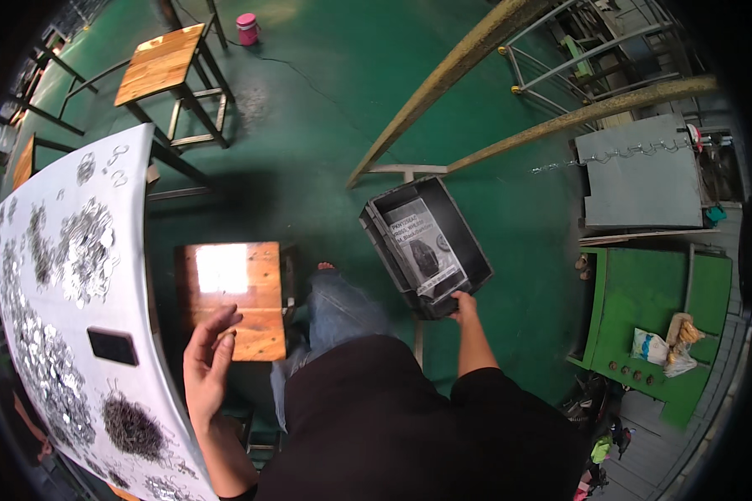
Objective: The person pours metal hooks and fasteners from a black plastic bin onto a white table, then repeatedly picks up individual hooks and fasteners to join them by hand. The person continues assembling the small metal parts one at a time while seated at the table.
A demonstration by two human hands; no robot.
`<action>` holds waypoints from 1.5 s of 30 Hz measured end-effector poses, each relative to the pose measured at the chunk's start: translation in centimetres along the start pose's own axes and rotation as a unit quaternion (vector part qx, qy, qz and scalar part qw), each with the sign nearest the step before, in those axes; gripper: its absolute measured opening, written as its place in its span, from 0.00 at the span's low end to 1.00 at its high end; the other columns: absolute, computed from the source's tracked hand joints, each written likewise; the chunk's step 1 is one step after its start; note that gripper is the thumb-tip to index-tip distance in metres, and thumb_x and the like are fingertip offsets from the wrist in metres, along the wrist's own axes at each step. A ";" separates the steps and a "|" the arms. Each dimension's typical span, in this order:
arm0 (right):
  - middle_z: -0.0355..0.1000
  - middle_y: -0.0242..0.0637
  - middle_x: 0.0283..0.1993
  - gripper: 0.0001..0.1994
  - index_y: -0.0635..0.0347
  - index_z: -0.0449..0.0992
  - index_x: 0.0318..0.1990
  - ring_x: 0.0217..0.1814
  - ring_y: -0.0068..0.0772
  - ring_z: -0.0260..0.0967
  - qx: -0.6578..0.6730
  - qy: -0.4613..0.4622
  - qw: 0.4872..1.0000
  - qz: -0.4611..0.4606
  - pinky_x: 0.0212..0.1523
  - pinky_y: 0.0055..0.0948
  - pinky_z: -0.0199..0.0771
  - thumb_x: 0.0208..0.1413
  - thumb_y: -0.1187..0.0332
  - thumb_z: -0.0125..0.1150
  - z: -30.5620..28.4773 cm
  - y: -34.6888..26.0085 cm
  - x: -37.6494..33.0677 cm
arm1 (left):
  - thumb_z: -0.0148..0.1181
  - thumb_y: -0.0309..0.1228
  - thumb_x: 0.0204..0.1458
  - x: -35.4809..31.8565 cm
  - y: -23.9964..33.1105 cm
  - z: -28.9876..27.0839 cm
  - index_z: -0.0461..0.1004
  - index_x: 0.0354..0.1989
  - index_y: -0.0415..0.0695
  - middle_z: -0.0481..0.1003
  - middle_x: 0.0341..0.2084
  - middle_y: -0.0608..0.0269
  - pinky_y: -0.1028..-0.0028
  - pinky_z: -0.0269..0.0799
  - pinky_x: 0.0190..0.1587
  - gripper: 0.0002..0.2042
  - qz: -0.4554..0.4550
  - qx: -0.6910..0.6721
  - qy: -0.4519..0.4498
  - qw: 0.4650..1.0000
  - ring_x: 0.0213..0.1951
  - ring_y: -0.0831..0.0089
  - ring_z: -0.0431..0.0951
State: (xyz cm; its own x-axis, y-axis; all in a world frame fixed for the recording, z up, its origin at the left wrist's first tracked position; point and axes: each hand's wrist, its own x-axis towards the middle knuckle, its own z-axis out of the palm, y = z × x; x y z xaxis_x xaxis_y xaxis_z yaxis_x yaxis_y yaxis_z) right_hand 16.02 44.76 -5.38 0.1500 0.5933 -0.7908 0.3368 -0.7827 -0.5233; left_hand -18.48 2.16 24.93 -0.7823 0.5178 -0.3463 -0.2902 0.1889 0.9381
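My right hand (459, 309) grips the near rim of a black plastic crate (473, 242), which is tilted over the green floor. A printed sheet (426, 246) with a dark picture on it lies inside the crate. My left hand (207, 359) is raised between the white-topped table and a wooden stool (259, 334). Its fingers are a little bent, with a gap between them and the thumb, and I see nothing in it. Some of the right hand's fingers are hidden behind the crate's rim.
On the left, the white-topped table (129, 217) bears a black phone (113, 346), shiny metal pieces (83, 250) and a dark pile of wiry pieces (132, 426). Yellow-brown posts (443, 75) rise beyond the crate. A green bench (643, 309) stands at right, another stool (163, 63) far left.
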 end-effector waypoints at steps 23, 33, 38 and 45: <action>0.72 0.48 0.44 0.16 0.63 0.70 0.45 0.38 0.55 0.74 0.231 0.069 0.968 0.066 0.31 0.53 0.81 0.46 0.73 0.57 23.2 -1.3 21.5 | 0.55 0.24 0.57 6.1 -13.8 9.8 0.69 0.55 0.40 0.72 0.51 0.62 0.71 0.67 0.54 0.17 -0.234 -0.017 0.043 0.971 0.53 0.71 0.72; 0.62 0.37 0.64 0.27 0.56 0.64 0.61 0.66 0.47 0.57 0.292 -0.067 0.947 0.115 0.65 0.59 0.53 0.57 0.54 0.56 20.4 -2.2 23.7 | 0.54 0.24 0.58 6.4 -14.4 10.3 0.67 0.57 0.40 0.71 0.53 0.61 0.70 0.64 0.58 0.18 -0.235 -0.019 0.019 0.972 0.55 0.71 0.71; 0.49 0.39 0.69 0.33 0.54 0.56 0.65 0.69 0.51 0.49 0.154 0.032 0.985 0.065 0.62 0.53 0.61 0.55 0.51 0.56 19.7 -3.5 17.5 | 0.54 0.27 0.58 4.1 -12.5 9.0 0.67 0.58 0.42 0.70 0.53 0.62 0.69 0.64 0.58 0.18 -0.174 -0.036 0.035 0.984 0.54 0.72 0.70; 0.68 0.47 0.50 0.24 0.62 0.62 0.55 0.49 0.45 0.71 -0.213 -0.312 0.920 -0.107 0.39 0.45 0.77 0.57 0.58 0.58 29.1 5.7 -3.2 | 0.54 0.29 0.59 -4.2 -10.8 5.3 0.68 0.57 0.42 0.72 0.51 0.63 0.70 0.66 0.56 0.17 -0.117 -0.077 0.139 0.980 0.53 0.74 0.70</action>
State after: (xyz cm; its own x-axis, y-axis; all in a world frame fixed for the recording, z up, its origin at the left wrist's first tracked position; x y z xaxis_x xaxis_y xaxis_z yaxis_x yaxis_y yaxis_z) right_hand -9.58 32.89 -15.05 -0.4798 0.3968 -0.7825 0.6509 -0.4370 -0.6207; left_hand -9.13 2.35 16.23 -0.7977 0.2236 -0.5601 -0.5435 0.1361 0.8283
